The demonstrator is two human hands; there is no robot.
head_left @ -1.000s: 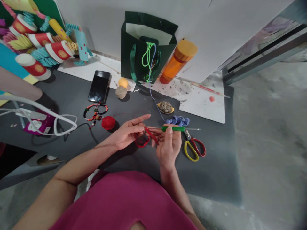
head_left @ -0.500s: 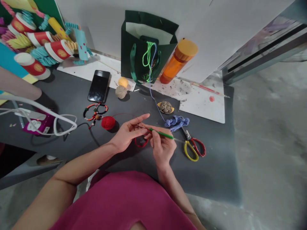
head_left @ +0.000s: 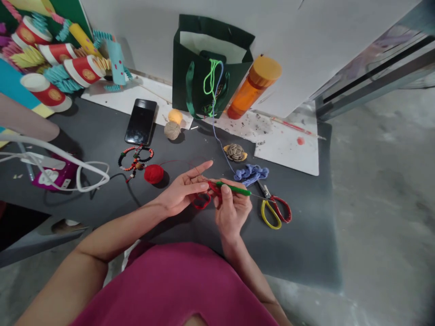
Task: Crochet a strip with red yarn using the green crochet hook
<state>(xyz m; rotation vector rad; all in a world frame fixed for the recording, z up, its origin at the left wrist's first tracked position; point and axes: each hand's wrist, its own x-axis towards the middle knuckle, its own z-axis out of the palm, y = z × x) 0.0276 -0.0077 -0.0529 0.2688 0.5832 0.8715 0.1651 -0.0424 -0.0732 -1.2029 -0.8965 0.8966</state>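
Observation:
Between thumb and fingers, my left hand (head_left: 183, 190) pinches a small piece of red crochet work (head_left: 201, 200), its index finger stretched out with yarn over it. My right hand (head_left: 234, 208) is closed round a crochet hook (head_left: 238, 188) with a green handle, its tip pointing left into the red loops. A thin red strand runs from the work to a red yarn ball (head_left: 154, 174) left of my hands. To the right lie blue crochet work (head_left: 251, 173) and scissors (head_left: 276, 210) with one yellow and one red handle. My fingers partly hide the stitches.
Behind my hands stand a dark green paper bag (head_left: 183, 81) and an orange bottle (head_left: 249, 90). A phone (head_left: 140, 122), beaded bracelets (head_left: 136, 158), small yarn balls (head_left: 172, 130) and a crocheted flower (head_left: 235, 152) lie on the dark table. White cables (head_left: 81, 174) loop at left.
The hook and my right hand have shifted slightly right, away from my left hand. More red yarn shows between the hands. My left hand has hardly moved.

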